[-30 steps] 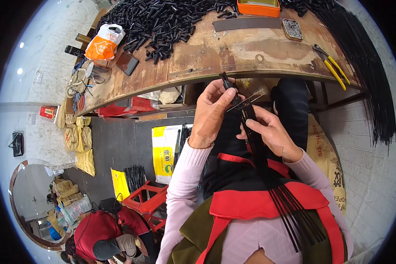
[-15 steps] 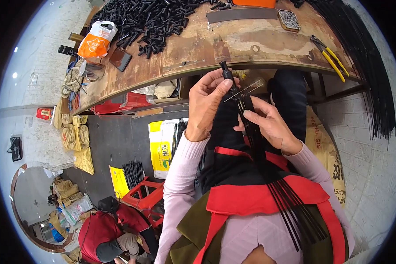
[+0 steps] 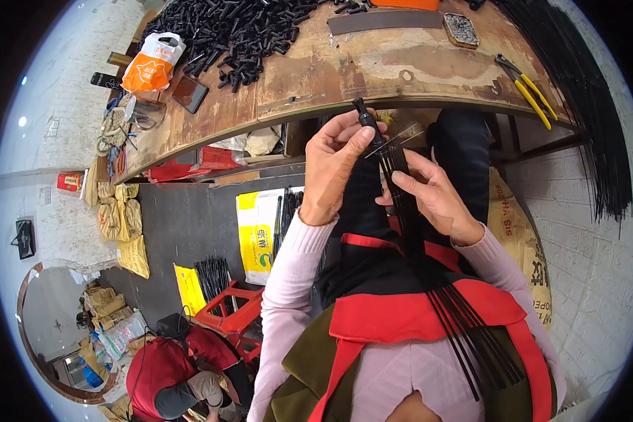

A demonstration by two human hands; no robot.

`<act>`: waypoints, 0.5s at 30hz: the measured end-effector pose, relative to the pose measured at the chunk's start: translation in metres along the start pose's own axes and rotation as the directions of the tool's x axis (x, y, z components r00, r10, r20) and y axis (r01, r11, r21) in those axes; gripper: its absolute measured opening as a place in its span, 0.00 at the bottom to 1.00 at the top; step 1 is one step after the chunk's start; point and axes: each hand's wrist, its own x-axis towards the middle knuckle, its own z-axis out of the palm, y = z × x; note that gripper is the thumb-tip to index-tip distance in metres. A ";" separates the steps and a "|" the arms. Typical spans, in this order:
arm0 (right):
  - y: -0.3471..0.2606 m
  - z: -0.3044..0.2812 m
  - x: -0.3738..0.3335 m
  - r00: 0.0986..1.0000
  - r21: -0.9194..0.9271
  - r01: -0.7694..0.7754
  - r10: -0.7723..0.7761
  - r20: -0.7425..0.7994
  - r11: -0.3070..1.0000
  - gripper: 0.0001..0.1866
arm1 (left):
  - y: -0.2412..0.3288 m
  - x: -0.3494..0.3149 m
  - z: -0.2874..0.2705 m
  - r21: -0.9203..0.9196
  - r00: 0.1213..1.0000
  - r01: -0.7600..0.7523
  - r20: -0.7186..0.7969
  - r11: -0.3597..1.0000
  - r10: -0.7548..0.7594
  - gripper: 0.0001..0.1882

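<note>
My left hand (image 3: 333, 163) is closed on a black tubular plastic fitting (image 3: 368, 121), pinched between thumb and fingers with its narrow end pointing away from me. My right hand (image 3: 436, 195) grips a bundle of thin black rods (image 3: 401, 184), thumb on top. The rods' far ends meet the near side of the fitting; whether they sit inside it I cannot tell. Toward me the bundle fans out over my red and dark apron. Across the rods near the fitting lies a thin strip (image 3: 408, 133) with a pale, see-through-looking end; its exact kind is unclear.
A wooden workbench (image 3: 309, 77) curves ahead, bearing a heap of black fittings (image 3: 225, 32), yellow-handled pliers (image 3: 531, 98), a phone (image 3: 190, 94) and a small tin (image 3: 461, 31). Long black rods (image 3: 577, 91) hang off its right end. A person in red (image 3: 162, 373) bends at lower left.
My hands and the fitting have shifted very slightly to the right and toward me. Both grips look the same, and the strip across the rods has moved a little with them.
</note>
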 end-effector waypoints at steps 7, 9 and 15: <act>0.001 0.000 -0.001 1.000 -0.033 0.001 -0.001 0.011 0.999 0.19 | -0.004 -0.023 0.000 -0.104 0.998 -0.055 -0.002 0.993 0.055 0.31; 0.000 0.002 -0.001 1.000 -0.020 -0.001 0.002 0.014 1.000 0.19 | -0.002 -0.032 0.012 0.027 0.985 -0.151 -0.082 0.988 0.153 0.35; 0.001 0.004 0.001 1.000 -0.034 0.008 -0.007 0.029 0.999 0.20 | 0.004 -0.035 0.017 0.284 0.964 -0.145 -0.175 0.948 0.200 0.36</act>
